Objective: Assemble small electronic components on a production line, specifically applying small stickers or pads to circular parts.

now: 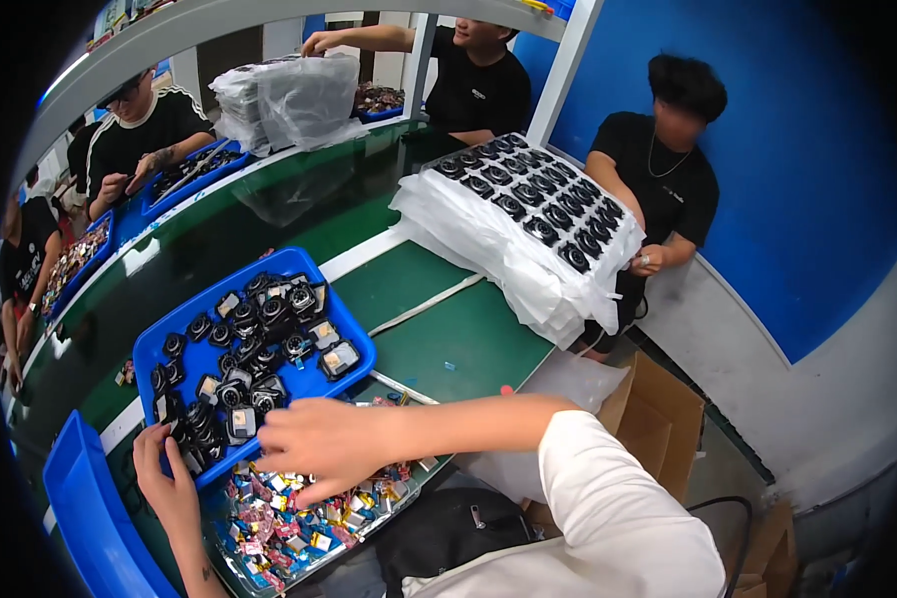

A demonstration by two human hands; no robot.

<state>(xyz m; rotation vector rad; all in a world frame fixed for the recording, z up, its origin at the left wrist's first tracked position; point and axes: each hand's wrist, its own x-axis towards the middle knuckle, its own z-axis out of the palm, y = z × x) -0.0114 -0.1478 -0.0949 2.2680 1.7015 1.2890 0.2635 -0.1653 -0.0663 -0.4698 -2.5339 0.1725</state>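
A blue tray (309, 261) in front of me holds many black watch-like units (274, 311), some showing pale or metallic backs. My left hand (166, 478) is at the tray's near left corner. Its fingers and thumb are apart, next to the black units, and I make out nothing held. My right hand (334, 444) reaches over the tray's near edge with fingers stretched left and thumb spread, slightly blurred. Below it lies a clear-walled bin of small loose parts (289, 528) in silver, gold, pink and blue; hand and forearm cover some of them.
Another blue tray (95, 503) stands tilted at left. A stack of white-wrapped sheets (508, 269) bearing rows of black units rests on the green bench (419, 344). A person (658, 169) stands beside it; others work across the bench. Cardboard boxes (653, 409) are at right.
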